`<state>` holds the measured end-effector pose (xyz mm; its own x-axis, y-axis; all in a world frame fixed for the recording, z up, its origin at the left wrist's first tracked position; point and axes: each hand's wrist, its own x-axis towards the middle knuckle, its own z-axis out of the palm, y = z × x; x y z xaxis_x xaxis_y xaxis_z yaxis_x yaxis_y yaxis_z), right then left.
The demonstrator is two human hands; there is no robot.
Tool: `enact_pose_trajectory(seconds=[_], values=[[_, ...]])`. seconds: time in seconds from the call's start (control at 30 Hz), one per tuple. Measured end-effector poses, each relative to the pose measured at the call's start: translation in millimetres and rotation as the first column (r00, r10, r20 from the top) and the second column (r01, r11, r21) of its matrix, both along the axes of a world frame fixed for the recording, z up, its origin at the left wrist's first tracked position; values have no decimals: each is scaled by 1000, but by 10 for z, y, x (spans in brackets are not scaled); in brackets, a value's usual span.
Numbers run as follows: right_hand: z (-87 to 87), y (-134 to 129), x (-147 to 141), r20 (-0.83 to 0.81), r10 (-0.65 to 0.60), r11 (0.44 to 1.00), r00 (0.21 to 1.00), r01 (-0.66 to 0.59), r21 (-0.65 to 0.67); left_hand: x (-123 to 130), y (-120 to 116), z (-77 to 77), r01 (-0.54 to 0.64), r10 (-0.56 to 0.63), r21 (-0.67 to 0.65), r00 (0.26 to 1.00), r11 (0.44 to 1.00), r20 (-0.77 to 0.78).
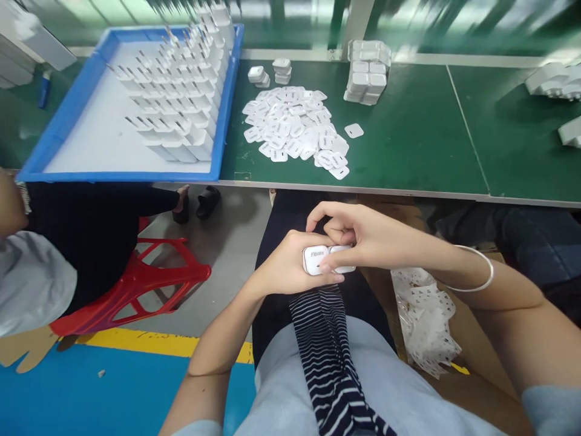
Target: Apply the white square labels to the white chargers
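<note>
My left hand (288,261) is closed around two white charger blocks (313,259) held side by side, their rounded-square end faces turned up. Grey lettering and a small dark slot show on the left face. My right hand (358,233) reaches over from the right, its thumb pressed across the gap between the two faces and its fingers curled. That hand partly covers the right block (347,260). Beyond the hands, on the green table, lies a loose pile of thin white slotted face plates (290,124), with a single plate (354,130) to its right.
A blue-rimmed tray (131,177) holds rows of white chargers (181,115) with prongs up. Small stacks of plates (282,71) and a clear pack of white pieces (368,72) stand behind. A red stool (167,272) with a seated person is at left; a plastic bag (424,321) lies right.
</note>
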<state>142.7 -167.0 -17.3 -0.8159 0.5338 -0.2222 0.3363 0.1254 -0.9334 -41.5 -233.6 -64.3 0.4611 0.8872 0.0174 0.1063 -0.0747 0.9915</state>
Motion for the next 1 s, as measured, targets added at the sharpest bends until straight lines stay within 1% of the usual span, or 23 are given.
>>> enact_pose_trajectory(seconds=[0.03, 0.1, 0.17, 0.23, 0.27, 0.3, 0.37, 0.4, 0.43, 0.47, 0.5, 0.53, 0.57, 0.6, 0.63, 0.67, 0.73, 0.77, 0.83, 0.9, 0.97, 1.0], values=[[-22, -1, 1, -46, -11, 1000, 999, 11, -8, -21, -17, -15, -34, 35, -48, 999, 998, 28], [-106, -12, -7, -182, -61, 998, 981, 63, 5, -63, -58, -57, -143, 162, -161, 980, 977, 118], [-249, -54, -56, -297, -102, 987, 949, 134, 89, -94, -101, -103, -255, 321, -271, 917, 928, 236], [-437, -131, -164, -359, -156, 954, 920, 234, 187, -115, -140, -134, -306, 435, -367, 831, 878, 347], [-536, -177, -239, -388, -203, 935, 899, 296, 196, -128, -157, -137, -310, 466, -401, 796, 862, 385], [-628, -221, -324, -417, -248, 923, 875, 344, 173, -148, -174, -129, -311, 485, -422, 773, 852, 410], [-766, -278, -507, -475, -312, 911, 823, 400, 95, -229, -205, -83, -331, 502, -420, 762, 845, 409], [-801, -281, -600, -503, -323, 909, 801, 411, 71, -297, -218, -48, -366, 515, -395, 762, 843, 393], [-812, -262, -690, -529, -328, 904, 783, 422, 63, -388, -228, -8, -429, 545, -354, 755, 831, 364], [-799, -221, -779, -549, -333, 898, 767, 435, 64, -504, -234, 34, -526, 602, -297, 732, 797, 319], [-765, -159, -866, -560, -336, 892, 757, 447, 70, -641, -232, 75, -641, 680, -227, 685, 733, 261], [-716, -82, -955, -561, -335, 887, 757, 454, 83, -798, -221, 115, -751, 763, -147, 614, 643, 200], [-656, 7, -1047, -548, -333, 883, 767, 457, 104, -967, -200, 154, -840, 838, -60, 529, 539, 136], [-593, 101, -1142, -528, -327, 877, 784, 460, 140, -1140, -169, 192, -884, 882, 18, 467, 467, 71], [-532, 193, -1241, -504, -320, 864, 802, 465, 192, -1309, -127, 230, -891, 893, 84, 449, 447, 10], [-476, 279, -1341, -484, -311, 842, 818, 473, 260, -1463, -78, 271, -878, 891, 154, 450, 453, -58], [-391, 416, -1534, -471, -282, 781, 836, 485, 394, -1709, 35, 363, -818, 860, 275, 450, 505, -239], [-360, 464, -1619, -474, -257, 756, 842, 481, 445, -1797, 93, 414, -779, 837, 328, 434, 534, -332], [-306, 525, -1756, -471, -180, 731, 863, 438, 524, -1921, 199, 520, -700, 798, 422, 371, 576, -475], [-229, 563, -1863, -447, -94, 706, 889, 376, 600, -2020, 294, 619, -625, 802, 534, 279, 569, -528], [-100, 619, -1979, -413, -12, 659, 911, 318, 682, -2138, 390, 695, -559, 823, 629, 196, 540, -533], [-13, 665, -2056, -392, 19, 628, 920, 294, 720, -2208, 444, 721, -537, 822, 647, 172, 541, -543]])
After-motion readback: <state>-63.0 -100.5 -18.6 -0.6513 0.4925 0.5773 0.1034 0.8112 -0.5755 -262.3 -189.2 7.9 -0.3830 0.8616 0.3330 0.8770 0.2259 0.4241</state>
